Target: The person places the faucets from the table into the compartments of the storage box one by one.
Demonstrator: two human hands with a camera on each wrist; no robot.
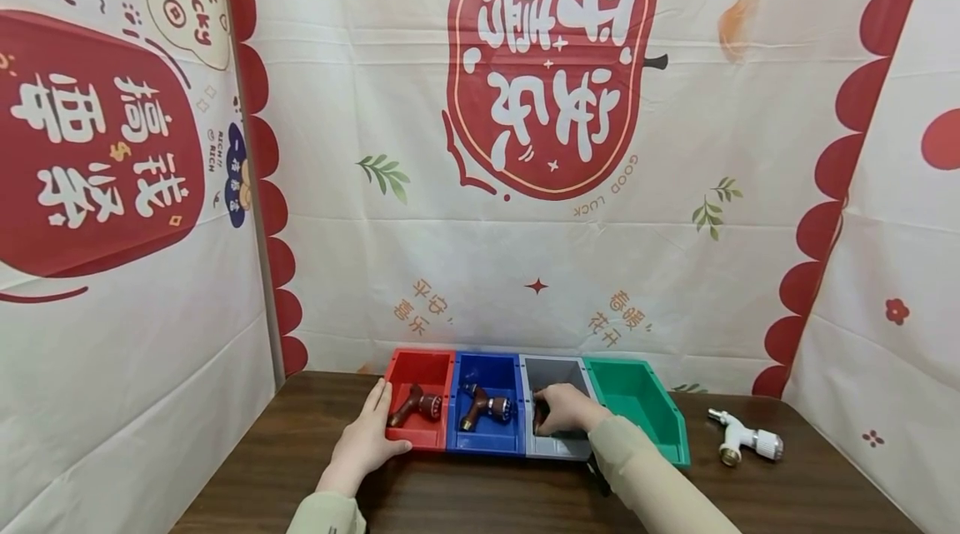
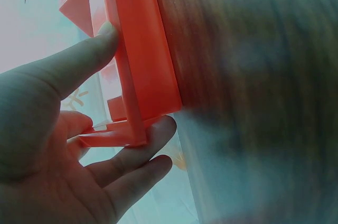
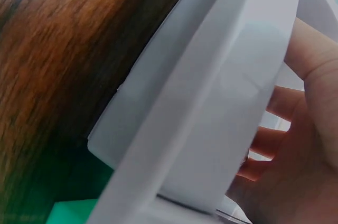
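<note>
Head view: right hand point(image 1: 566, 407) around dark piece point(image 1: 539, 415), long axis and direction hidden.

White printed cloth point(image 1: 480, 267) hangs on 3 sides of a dark brown wooden table point(image 1: 262, 459).

The right hand point(image 1: 567, 409) partly hides a dark object point(image 1: 540, 415) in the gray bin point(image 1: 558, 448)

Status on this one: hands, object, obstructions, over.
Left hand grips red bin at corner. Right hand inside gray bin, fingers around dark object, mostly hidden. White tap right of green bin, seemingly out of the way.
</note>
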